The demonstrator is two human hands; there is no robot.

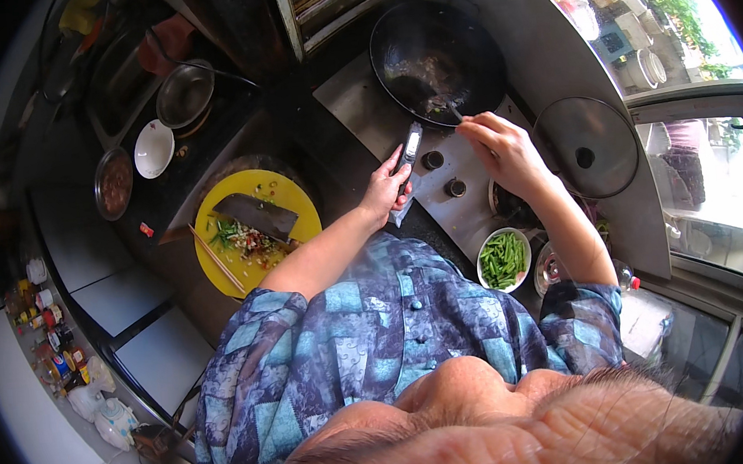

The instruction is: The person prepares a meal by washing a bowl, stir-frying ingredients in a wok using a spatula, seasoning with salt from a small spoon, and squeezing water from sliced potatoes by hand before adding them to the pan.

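My left hand (386,188) is closed around a dark, slim object (411,148) with a bright pale patch on it; what it is I cannot tell. A clear plastic piece hangs below that hand. My right hand (498,147) grips the handle end of a metal utensil (456,113), whose far end reaches over the near rim of a black wok (475,47). Food pieces (435,80) lie in the wok. To the left, a cleaver (257,215) rests on a yellow cutting board (300,198) beside chopped vegetables (251,241) and a pair of chopsticks (218,260).
Sliced green vegetables fill a white bowl (504,259) right of my body. A glass lid (586,148) leans by the window wall. Two stove knobs (432,160) stand before the wok. At the left are a white bowl (154,149), metal bowls (185,94) and a sink (121,88).
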